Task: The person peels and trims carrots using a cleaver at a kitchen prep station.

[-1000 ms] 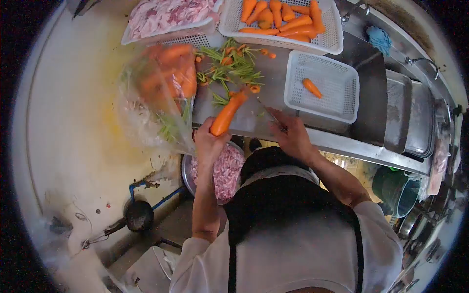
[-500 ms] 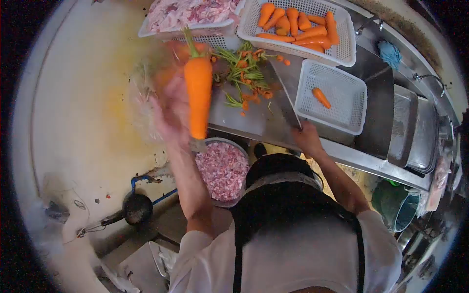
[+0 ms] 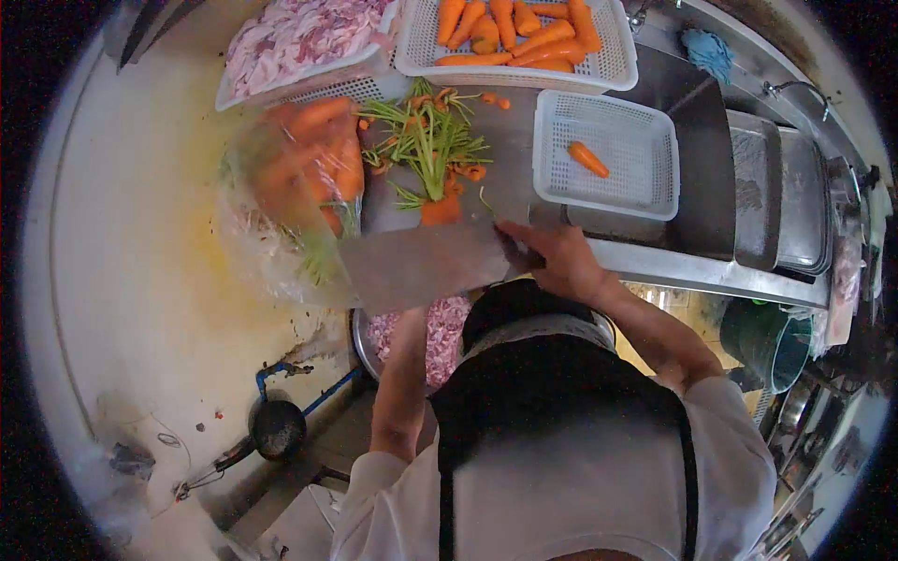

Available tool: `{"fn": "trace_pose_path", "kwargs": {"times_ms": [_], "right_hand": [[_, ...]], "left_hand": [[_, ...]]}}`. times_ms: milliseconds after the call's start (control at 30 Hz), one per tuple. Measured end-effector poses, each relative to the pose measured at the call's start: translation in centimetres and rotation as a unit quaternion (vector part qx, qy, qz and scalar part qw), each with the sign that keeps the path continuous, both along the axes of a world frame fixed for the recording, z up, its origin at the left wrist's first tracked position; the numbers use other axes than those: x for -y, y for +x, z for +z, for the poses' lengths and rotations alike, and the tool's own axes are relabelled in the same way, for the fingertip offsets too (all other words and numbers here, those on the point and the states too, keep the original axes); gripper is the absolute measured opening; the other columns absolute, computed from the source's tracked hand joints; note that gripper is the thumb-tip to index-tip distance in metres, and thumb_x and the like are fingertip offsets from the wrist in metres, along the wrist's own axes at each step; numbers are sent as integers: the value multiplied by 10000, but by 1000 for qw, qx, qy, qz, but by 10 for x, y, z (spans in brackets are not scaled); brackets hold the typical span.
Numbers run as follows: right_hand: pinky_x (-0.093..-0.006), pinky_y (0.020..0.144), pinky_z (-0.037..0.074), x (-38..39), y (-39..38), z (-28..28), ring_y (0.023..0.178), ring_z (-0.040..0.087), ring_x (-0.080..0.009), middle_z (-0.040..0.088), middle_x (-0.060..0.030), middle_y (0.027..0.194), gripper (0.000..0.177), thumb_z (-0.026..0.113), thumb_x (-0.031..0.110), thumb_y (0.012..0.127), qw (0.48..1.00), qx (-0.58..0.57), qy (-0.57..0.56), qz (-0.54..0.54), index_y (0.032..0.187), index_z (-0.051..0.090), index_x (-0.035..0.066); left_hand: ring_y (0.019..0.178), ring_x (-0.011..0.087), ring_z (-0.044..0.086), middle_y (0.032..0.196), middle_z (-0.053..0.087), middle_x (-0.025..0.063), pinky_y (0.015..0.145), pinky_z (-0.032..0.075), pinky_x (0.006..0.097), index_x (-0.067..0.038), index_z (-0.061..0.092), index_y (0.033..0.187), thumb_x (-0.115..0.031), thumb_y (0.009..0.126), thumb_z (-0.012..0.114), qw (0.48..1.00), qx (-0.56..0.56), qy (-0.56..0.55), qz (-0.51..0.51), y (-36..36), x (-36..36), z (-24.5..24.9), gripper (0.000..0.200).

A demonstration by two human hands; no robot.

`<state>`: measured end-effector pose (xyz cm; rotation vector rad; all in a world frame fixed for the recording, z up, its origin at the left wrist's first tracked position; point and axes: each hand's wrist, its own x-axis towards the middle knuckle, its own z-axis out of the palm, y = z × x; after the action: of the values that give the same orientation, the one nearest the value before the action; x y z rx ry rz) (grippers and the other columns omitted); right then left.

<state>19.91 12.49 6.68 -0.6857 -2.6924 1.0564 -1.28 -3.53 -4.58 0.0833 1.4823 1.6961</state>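
My right hand (image 3: 564, 264) is closed around the handle of a cleaver (image 3: 426, 266), whose broad blade stretches left across the counter's front edge. Just beyond the blade, a carrot (image 3: 441, 211) shows its orange top end, its lower part hidden. Green carrot tops (image 3: 423, 150) and trimmed orange ends lie around and behind it. My left forearm (image 3: 400, 374) reaches up beneath the blade, which covers my left hand and its fingers. To the left, a clear plastic bag (image 3: 271, 248) holds several carrots (image 3: 323, 168) with leafy stems.
A white basket of carrots (image 3: 629, 65) stands at the back, beside a basket of raw meat (image 3: 224, 93). A smaller white basket (image 3: 538, 159) with one carrot sits by the sink (image 3: 702, 187). Below the counter is a bowl of chopped meat (image 3: 358, 341). A pan (image 3: 279, 430) is at lower left.
The carrot in my left hand has come down from in front of the bag to the counter. My right hand has swung the cleaver left, its blade now broadside and covering my left hand.
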Motion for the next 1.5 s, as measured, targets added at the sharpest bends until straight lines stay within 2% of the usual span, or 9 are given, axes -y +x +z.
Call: {"fn": "trace_pose_path", "kwargs": {"times_ms": [400, 767, 833, 900, 1133, 1200, 1333, 1433, 1500], "right_hand": [[-428, 530, 484, 6, -13, -1, 553, 615, -322, 641, -142, 691, 547, 682, 93, 726, 995, -92, 31, 19, 1256, 586, 185], [-496, 625, 499, 7, -33, -18, 658, 632, -384, 657, -176, 753, 562, 655, 144, 766, 997, -19, 18, 66, 1312, 525, 172], [-499, 649, 501, 1, -39, -21, 691, 636, -386, 657, -189, 783, 531, 646, 159, 780, 997, 46, 28, 63, 1299, 535, 158], [-501, 673, 503, -18, -41, -33, 725, 641, -389, 658, -203, 812, 501, 636, 174, 795, 991, 113, 38, 59, 1287, 545, 145], [-419, 814, 491, -44, -2, -82, 931, 626, -390, 653, -235, 983, 343, 597, 189, 871, 991, 106, -68, -54, 1190, 606, 65], [-400, 825, 483, -38, 2, -83, 935, 631, -372, 656, -226, 1000, 337, 596, 179, 876, 988, 101, -42, -108, 1184, 602, 44], [-469, 753, 476, -24, 12, -90, 863, 642, -398, 667, -228, 923, 261, 598, 232, 872, 966, -66, -137, -207, 990, 641, 3], [-453, 697, 468, -19, 31, -87, 763, 637, -348, 674, -181, 847, 265, 613, 252, 872, 939, -27, -217, -265, 992, 647, 18], [-292, 435, 360, -17, 45, -87, 466, 452, -94, 513, -7, 577, 170, 603, 172, 869, 914, -85, -266, -293, 885, 597, 3]], "left_hand": [[895, 244, 631, 983, 645, 75, 796, 496, 326, -34, 479, 1289, -123, 772, 695, 931, -352, -58, -78, 5, 23, 27, 567], [925, 266, 633, 979, 653, 86, 830, 489, 340, -30, 487, 1293, -139, 769, 690, 778, -604, -109, -131, 4, 37, 58, 572], [1001, 328, 603, 1021, 640, 185, 859, 482, 379, -13, 582, 1103, -97, 703, 705, 728, -615, -211, -218, 8, 34, 89, 426], [873, 331, 637, 893, 651, 147, 781, 493, 374, -26, 564, 1130, -81, 656, 704, 821, -507, -185, -187, 9, 25, 130, 498], [728, 258, 631, 868, 631, 99, 679, 501, 357, -30, 557, 1116, -36, 675, 683, 813, -537, -116, -192, -27, 19, 102, 458], [707, 161, 600, 881, 614, 38, 645, 492, 302, -63, 550, 1165, -42, 753, 661, 981, -73, -104, -149, -30, 6, 65, 427], [751, 112, 582, 943, 597, 10, 648, 487, 269, -85, 483, 1277, -86, 827, 652, 986, -48, -54, -150, -17, -77, 87, 481], [826, 130, 604, 1017, 606, 46, 696, 498, 281, -72, 445, 1310, -87, 853, 641, 964, -17, 244, -104, -40, -153, 120, 497], [859, 156, 624, 1023, 616, 79, 748, 503, 291, -46, 467, 1260, -71, 866, 614, 963, -149, 225, 17, -35, -158, 168, 421]]}}
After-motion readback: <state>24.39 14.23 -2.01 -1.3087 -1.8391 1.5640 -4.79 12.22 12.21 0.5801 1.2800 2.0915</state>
